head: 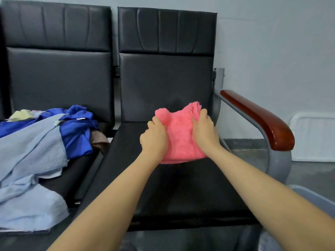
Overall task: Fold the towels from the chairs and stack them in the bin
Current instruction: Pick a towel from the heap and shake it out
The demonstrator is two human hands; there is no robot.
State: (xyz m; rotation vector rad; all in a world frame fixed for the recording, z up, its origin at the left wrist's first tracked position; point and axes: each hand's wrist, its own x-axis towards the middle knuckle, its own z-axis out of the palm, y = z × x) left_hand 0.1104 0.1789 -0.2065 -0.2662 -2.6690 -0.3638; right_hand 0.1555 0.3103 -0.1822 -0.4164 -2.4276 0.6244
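Both forearms are bare from the lower edge of the picture up to the wrists, with no sleeve, cuff or glove on either. The left hand [154,140], on the near left side of the pink towel [181,136], carries no ring, watch or band that can be seen. The right hand [204,131], on the towel's right side, is likewise unadorned, and its thumbnail is short and unpainted.
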